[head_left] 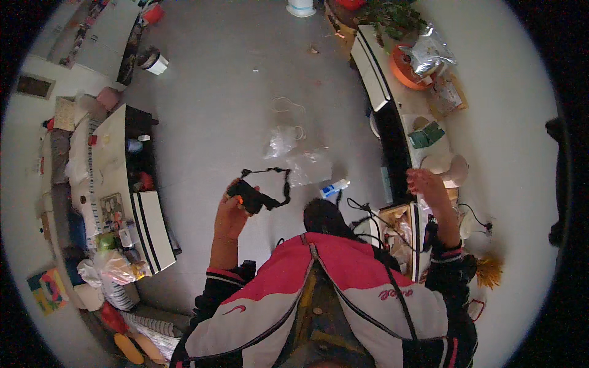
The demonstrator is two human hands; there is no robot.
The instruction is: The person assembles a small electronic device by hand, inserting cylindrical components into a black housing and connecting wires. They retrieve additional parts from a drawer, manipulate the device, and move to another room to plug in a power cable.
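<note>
My left hand [236, 205] is closed around a black object with a looped black strap [261, 201], held out over the floor. A small orange spot shows beside its fingers. The strap forms a loose loop to the right of the hand; what exactly the object is, I cannot make out. My right hand [432, 187] is raised over the edge of the right-hand cabinet, fingers loosely bent and apart, with nothing visible in them. Just beyond it stands a beige rounded thing [453, 170]. Below this hand is an open drawer [399, 230] with small items inside.
Clear plastic bags [310, 167] and a blue-and-white tube [335, 188] lie on the grey floor. Black cables [368, 211] run by the drawer. On the right cabinet are a green box [426, 135] and an orange bowl [408, 72]. A cluttered low table [113, 153] stands left.
</note>
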